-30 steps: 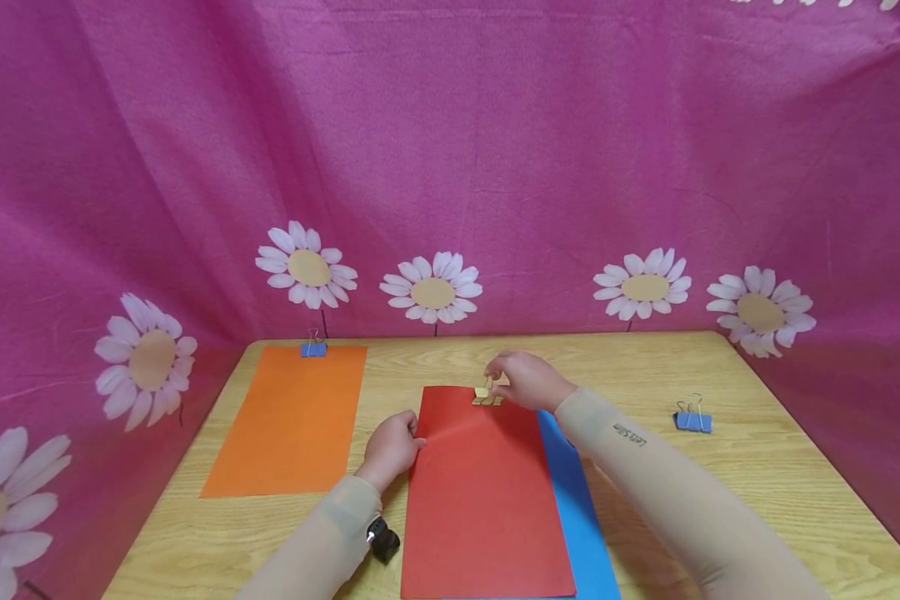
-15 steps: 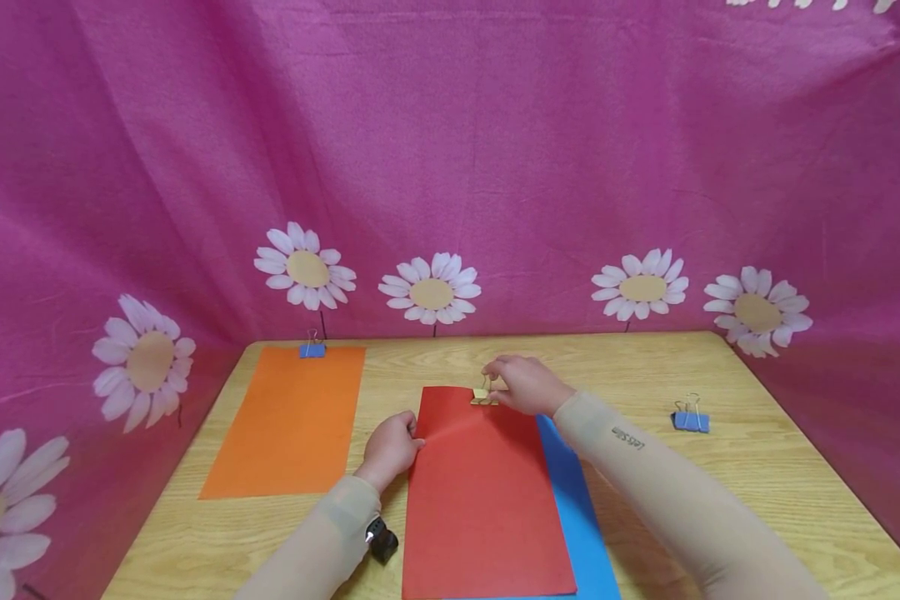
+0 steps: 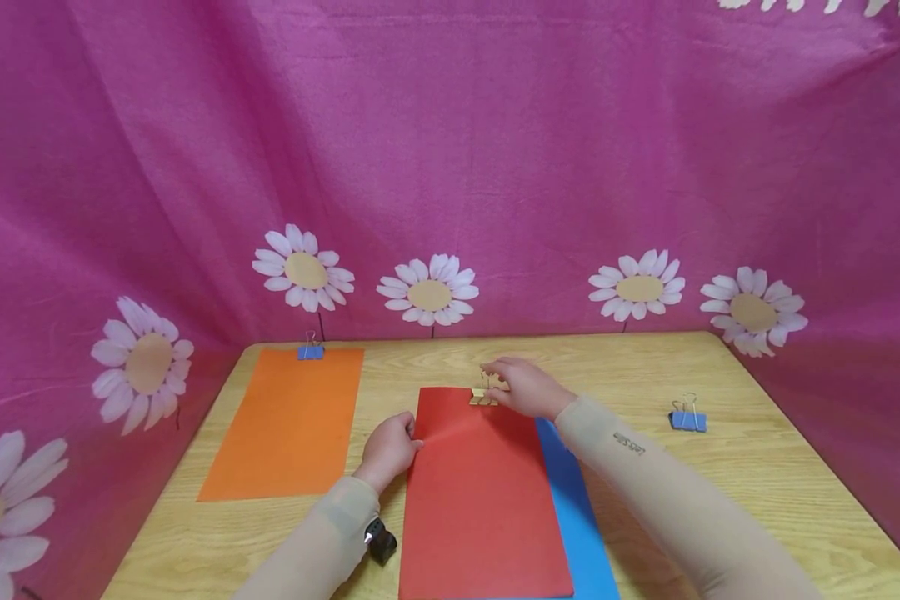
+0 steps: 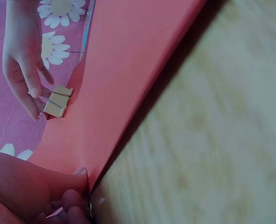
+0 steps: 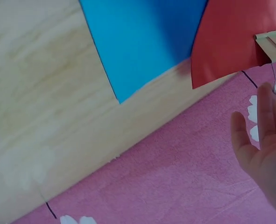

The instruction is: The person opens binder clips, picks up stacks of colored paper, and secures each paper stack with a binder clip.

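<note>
My left hand point(image 3: 392, 450) pinches the left edge of a red sheet of paper point(image 3: 487, 508), thumb on top, as the left wrist view shows. At the sheet's far edge a gold-yellow binder clip point(image 3: 483, 397) is on the paper. My right hand point(image 3: 531, 387) has its thumb and fingers at the clip's wire handles, which are seen side-on in the left wrist view, where the clip's body point(image 4: 59, 101) grips the red sheet. Under the red sheet lies a blue sheet point(image 3: 579, 508), showing along its right side and in the right wrist view.
An orange sheet point(image 3: 285, 425) lies at the left with a blue binder clip point(image 3: 311, 352) on its far edge. Another blue binder clip point(image 3: 688, 421) stands alone on the wooden table point(image 3: 682, 358) at the right. A pink flowered cloth point(image 3: 495, 167) hangs behind.
The binder clip's handles look more spread now, and its body looks closer together on the red sheet. My left hand keeps its place; my right hand hardly moves.
</note>
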Demonstrator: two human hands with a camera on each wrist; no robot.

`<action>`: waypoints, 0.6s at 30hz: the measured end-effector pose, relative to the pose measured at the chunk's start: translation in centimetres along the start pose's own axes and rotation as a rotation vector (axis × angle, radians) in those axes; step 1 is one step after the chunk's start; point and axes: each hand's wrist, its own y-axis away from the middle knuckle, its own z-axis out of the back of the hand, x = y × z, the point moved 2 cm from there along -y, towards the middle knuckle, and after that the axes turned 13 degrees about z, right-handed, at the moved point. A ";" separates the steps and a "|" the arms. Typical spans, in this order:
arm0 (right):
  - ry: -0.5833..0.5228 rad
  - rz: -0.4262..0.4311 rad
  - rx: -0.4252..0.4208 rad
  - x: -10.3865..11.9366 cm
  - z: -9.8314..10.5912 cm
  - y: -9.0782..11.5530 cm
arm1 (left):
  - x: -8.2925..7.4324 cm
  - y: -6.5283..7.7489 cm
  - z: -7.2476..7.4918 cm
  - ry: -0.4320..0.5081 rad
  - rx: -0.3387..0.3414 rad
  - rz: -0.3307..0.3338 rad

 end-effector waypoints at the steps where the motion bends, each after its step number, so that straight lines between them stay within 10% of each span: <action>1: -0.026 -0.012 -0.005 0.0 -0.1 0.1 | 0.0 0.0 0.0 -0.001 0.000 0.000; 18: -0.083 -0.021 -0.044 0.0 -1.6 0.4 | 0.1 0.1 -0.1 -0.031 -0.029 -0.066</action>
